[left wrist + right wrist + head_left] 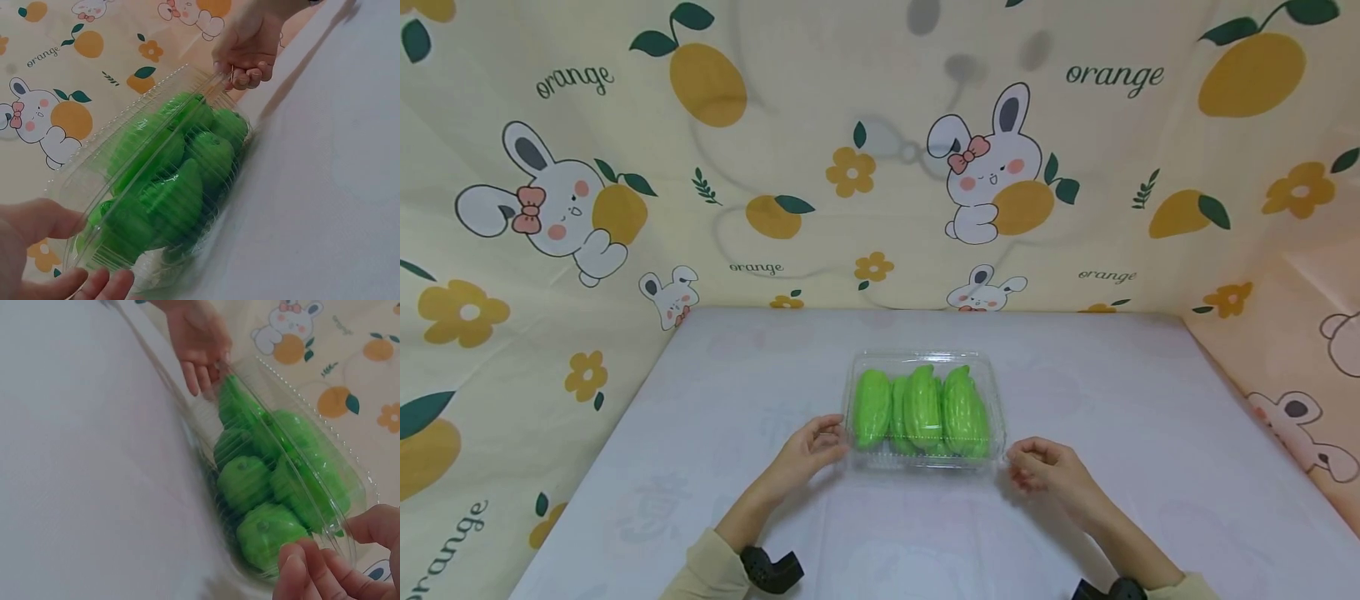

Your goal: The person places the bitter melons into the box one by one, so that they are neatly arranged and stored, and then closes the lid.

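A clear plastic clamshell container (925,462) sits on the table, its lid lying over several glossy green, ribbed, fruit-like pieces (922,408). At its left front corner is my left hand (811,450), thumb on top of the rim and fingers underneath, as the left wrist view shows. My right hand (1049,468) pinches the rim at the right front corner. Rounded ends of the green pieces (264,534) press near the container's ridged front wall in the right wrist view.
A white cloth covers the table (737,358). Behind it and along both sides hangs a cream curtain (820,100) printed with rabbits, oranges and flowers. Each wrist carries a black camera mount (771,570).
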`<state>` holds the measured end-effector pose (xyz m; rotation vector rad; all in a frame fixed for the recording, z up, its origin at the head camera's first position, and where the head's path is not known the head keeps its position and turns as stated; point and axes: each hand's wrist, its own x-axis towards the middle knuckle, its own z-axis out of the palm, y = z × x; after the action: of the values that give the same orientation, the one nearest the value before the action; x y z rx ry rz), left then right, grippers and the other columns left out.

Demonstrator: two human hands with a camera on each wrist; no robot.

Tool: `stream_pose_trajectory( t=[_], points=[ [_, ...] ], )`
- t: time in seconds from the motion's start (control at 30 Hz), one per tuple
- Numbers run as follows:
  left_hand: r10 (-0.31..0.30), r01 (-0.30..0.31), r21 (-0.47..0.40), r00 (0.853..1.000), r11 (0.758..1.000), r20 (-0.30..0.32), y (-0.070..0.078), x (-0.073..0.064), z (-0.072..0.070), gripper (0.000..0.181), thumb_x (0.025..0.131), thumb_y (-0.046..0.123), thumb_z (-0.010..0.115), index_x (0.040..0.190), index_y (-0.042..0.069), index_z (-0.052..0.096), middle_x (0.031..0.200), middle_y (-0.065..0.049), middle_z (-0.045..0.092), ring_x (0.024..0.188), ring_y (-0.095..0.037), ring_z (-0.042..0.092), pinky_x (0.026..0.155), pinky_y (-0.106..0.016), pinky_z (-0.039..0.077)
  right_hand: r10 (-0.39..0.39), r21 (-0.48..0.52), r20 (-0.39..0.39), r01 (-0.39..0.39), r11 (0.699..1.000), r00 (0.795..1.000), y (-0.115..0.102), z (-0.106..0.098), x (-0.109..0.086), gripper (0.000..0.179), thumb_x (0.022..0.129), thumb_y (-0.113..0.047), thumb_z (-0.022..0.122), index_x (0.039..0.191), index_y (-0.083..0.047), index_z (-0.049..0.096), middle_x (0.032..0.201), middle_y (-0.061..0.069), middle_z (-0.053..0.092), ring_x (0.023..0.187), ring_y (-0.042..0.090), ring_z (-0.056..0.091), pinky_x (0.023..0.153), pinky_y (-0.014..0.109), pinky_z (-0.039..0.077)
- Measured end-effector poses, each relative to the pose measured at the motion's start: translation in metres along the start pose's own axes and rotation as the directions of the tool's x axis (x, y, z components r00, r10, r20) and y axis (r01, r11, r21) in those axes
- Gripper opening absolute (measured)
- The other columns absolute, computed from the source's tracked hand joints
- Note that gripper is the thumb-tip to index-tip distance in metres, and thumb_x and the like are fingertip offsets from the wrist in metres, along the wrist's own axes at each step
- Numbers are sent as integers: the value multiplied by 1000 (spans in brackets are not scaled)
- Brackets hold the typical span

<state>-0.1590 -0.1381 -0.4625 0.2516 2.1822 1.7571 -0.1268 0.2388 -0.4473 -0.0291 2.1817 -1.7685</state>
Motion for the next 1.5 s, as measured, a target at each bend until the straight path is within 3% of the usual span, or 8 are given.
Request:
stream_pose_trajectory(
  t=[0.2, 0.3, 0.47, 0.77, 1.5],
  points=[
    [11, -6, -76, 998, 997, 63, -3, 0, -2, 58, 92, 10, 60, 139, -11, 32, 108, -8, 60, 90, 0, 59, 83, -14, 51, -15, 85, 63, 10, 996, 998, 2, 0, 1, 20, 99, -16, 50, 104, 2, 57, 78, -11, 67, 71, 3, 65, 67, 19, 57],
    [39, -29, -110, 995, 994, 90, -6, 1, -2, 54, 93, 8, 57, 135, -13, 31, 97, 2, 62, 84, 1, 63, 82, -15, 52, -11, 116, 83, 1, 993, 996, 3, 0, 3, 18, 100, -17, 50, 102, -1, 57, 79, -11, 69, 73, 3, 67, 68, 20, 58],
    [47, -31, -155, 994, 987, 103, -8, 1, -2, 51, 94, 6, 55, 133, -15, 30, 90, 9, 63, 81, -1, 65, 82, -16, 54, -5, 133, 108, -9, 991, 994, 3, 1, 5, 19, 100, -19, 50, 101, -2, 56, 80, -11, 70, 74, 3, 68, 70, 20, 58],
    [45, -24, -199, 993, 980, 105, -8, 1, 0, 50, 92, 3, 55, 132, -15, 29, 88, 11, 62, 80, -1, 66, 82, -18, 55, -78, 172, 172, 49, 984, 982, 5, -2, 4, 15, 102, -13, 46, 103, -1, 54, 82, -11, 69, 73, 2, 65, 68, 18, 57],
    [29, -4, -246, 995, 969, 98, -8, 2, 2, 51, 91, 2, 56, 131, -13, 29, 89, 9, 64, 80, -3, 67, 82, -18, 55, -64, 132, 133, 46, 990, 989, 3, 0, 6, 12, 101, -14, 47, 99, -3, 53, 78, -13, 67, 69, 0, 60, 63, 15, 53]
  ],
)
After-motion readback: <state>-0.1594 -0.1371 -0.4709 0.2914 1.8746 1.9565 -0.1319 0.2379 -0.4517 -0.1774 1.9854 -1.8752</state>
